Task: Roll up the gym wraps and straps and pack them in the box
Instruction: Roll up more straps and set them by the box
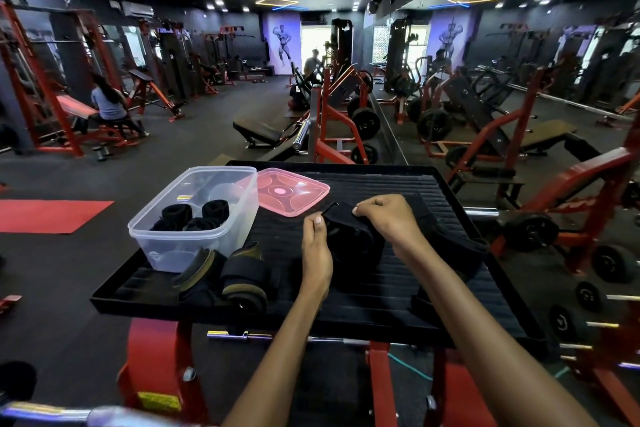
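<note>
Left hand: the left hand (pixel 316 253) sits on the ribbed black platform (pixel 450 198), thumb and fingers pinching the near-left edge of a black wrap (pixel 349 236).
Right hand: the right hand (pixel 388 218) comes over from the other side, fingers curled down and pinching the wrap's top edge, right beside the left thumb.
Wrap: bunched between the two hands, its bulk lying just below the right hand and against the left palm; a thin loop sticks up from its top corner; how far it is rolled cannot be told, black on black.
Box: the clear plastic box (pixel 194 218) stands open to the left of the hands, with black rolled wraps (pixel 197 217) already inside.
Lid: the pink lid (pixel 291 191) lies flat beside the box, just beyond the hands.
Waiting pile: two padded straps (pixel 225 277) rest in front of the box, just left of the left wrist.
</note>
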Available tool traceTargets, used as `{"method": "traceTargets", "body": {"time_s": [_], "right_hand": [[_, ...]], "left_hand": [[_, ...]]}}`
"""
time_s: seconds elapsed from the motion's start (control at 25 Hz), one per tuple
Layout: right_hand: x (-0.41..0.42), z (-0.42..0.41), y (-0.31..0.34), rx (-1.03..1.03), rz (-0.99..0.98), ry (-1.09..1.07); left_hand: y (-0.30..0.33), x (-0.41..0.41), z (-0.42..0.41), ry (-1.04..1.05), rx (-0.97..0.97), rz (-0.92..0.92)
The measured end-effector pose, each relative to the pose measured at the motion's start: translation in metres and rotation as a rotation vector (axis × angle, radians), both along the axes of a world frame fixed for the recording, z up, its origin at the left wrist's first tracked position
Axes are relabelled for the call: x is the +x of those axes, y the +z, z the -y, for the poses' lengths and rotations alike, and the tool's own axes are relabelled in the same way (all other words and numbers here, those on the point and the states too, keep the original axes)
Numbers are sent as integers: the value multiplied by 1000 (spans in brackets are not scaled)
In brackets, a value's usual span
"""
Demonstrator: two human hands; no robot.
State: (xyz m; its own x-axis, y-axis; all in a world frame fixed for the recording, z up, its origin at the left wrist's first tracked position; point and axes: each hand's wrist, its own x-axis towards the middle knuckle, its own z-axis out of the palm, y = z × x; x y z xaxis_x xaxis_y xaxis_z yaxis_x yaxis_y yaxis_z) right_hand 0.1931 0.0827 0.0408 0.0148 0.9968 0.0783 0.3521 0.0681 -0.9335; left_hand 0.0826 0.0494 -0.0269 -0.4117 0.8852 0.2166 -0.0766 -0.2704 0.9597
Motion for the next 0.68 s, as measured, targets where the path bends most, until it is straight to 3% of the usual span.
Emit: {"method": "traceTargets", "body": {"time_s": [0.24,0.4,0.6,0.68], "right_hand": [[10,-4,5,-72,23,26],[8,-1,-3,-1,92,6],[0,-15,-19,29,282,108],[5,-18,-18,-56,148,281]], "left_hand": [[-4,6,5,-5,79,-135],[-1,12,8,-103,142,-251],[-6,7,9,-207,72,-114],[-13,5,7,-278,44,-103]]}}
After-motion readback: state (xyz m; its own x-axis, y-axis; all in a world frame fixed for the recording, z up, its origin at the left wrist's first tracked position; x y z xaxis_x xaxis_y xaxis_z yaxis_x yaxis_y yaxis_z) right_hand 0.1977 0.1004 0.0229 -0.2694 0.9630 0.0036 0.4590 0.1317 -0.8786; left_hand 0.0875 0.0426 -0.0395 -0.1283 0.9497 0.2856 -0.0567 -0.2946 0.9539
